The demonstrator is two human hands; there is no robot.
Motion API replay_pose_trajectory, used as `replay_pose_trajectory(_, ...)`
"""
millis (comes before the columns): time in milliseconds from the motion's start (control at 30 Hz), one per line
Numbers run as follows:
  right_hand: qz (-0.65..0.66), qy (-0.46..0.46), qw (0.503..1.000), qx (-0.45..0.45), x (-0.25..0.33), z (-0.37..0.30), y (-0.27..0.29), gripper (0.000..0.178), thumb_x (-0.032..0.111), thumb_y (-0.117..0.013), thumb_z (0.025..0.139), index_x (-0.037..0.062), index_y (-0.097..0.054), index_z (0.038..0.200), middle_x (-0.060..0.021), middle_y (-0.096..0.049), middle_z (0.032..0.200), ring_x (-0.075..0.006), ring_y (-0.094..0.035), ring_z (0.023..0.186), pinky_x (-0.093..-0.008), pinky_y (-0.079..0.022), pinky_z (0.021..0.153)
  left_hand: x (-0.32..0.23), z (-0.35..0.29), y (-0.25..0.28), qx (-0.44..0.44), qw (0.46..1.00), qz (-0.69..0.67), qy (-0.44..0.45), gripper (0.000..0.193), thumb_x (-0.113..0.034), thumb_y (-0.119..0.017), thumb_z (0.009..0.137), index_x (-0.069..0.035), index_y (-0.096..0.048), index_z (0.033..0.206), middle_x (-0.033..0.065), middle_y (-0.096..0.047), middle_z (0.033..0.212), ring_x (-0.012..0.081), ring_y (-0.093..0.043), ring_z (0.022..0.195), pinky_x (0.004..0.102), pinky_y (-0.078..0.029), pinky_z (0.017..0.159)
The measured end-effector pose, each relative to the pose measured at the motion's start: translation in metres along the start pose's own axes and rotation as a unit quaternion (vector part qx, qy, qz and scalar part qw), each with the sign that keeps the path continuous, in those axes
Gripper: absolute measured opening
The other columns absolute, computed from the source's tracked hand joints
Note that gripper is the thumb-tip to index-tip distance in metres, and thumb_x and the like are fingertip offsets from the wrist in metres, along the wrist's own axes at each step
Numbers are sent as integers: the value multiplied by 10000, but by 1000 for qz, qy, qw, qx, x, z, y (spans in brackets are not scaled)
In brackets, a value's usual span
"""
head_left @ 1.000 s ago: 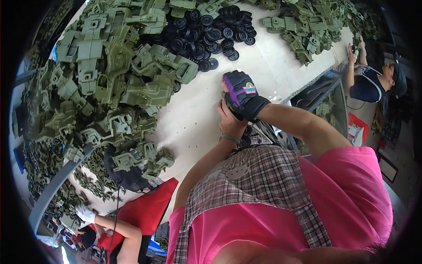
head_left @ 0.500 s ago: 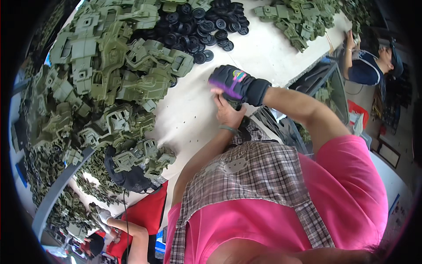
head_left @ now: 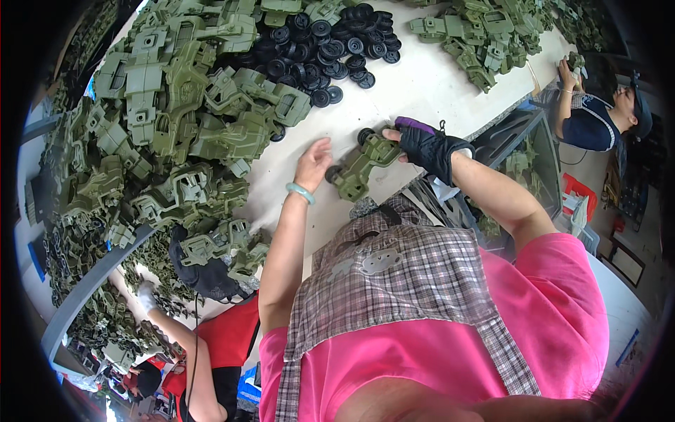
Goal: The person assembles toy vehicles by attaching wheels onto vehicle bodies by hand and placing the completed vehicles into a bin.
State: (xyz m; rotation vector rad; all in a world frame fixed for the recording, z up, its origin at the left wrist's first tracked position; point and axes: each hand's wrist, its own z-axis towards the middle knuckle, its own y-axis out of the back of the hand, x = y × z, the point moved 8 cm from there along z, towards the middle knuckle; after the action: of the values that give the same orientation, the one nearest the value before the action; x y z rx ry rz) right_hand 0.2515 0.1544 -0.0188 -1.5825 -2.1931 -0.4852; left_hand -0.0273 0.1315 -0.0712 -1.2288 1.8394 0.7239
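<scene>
A green plastic toy car body [head_left: 365, 166] is tilted just above or on the white tabletop, with black wheels at its left end and upper side. My right hand [head_left: 426, 146], in a black and purple fingerless glove, grips its right end between thumb and fingers. My left hand [head_left: 313, 166] is bare, with a pale green bangle [head_left: 301, 191] at the wrist. Its fingers stretch out, holding nothing, just left of the car body. Beyond the hands lies a pile of loose black wheels [head_left: 330, 49].
A large heap of green car bodies [head_left: 176, 105] covers the table's left side; another heap [head_left: 485, 35] lies at the far right. A grey crate [head_left: 534, 151] with green parts stands beside the table's right edge. Co-workers sit at the right [head_left: 590, 116] and lower left [head_left: 204, 359].
My hands have parted: the left moved left and away, the right moved right with the car body in its grip. The car body, mostly hidden before, now shows with its wheels.
</scene>
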Motion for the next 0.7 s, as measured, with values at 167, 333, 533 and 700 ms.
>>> replay_pose_trajectory(167,-301,361,859,-203,62,7,48,641,422,-756,947,-16,-577,1378,-203,-682,1213,-341,-670,1052,-412,-536,958,-84,-40,-43,-152,918,352,-99,868,-432,-863,805,-119,-495,1526,138,-497,1541,359,-407,1454,583,-373,1146)
replay_pose_trajectory(333,-423,403,772,-251,149,15,2,426,321,-793,861,15,-620,1103,-225,-645,1065,-429,-618,1041,-503,-508,893,-62,-29,-72,-136,905,402,-31,947,-399,-900,752,-141,-453,1546,120,-525,1493,342,-447,1400,581,-353,1147)
replay_pose_trajectory(533,-394,484,720,-304,139,25,16,368,262,-781,861,20,-614,1083,-206,-651,1034,-441,-623,1001,-509,-518,869,-70,-31,-71,-112,892,433,-67,787,-315,-874,754,-154,-533,1445,76,-615,1369,309,-482,1360,520,-413,1106)
replay_pose_trajectory(700,-178,324,916,-154,87,19,55,365,230,-702,991,26,-632,1286,-92,-702,1081,-204,-660,925,-340,-547,858,-78,-38,-78,-115,865,476,-110,671,-332,-877,733,-161,-619,1329,39,-642,1331,279,-513,1308,490,-433,1069)
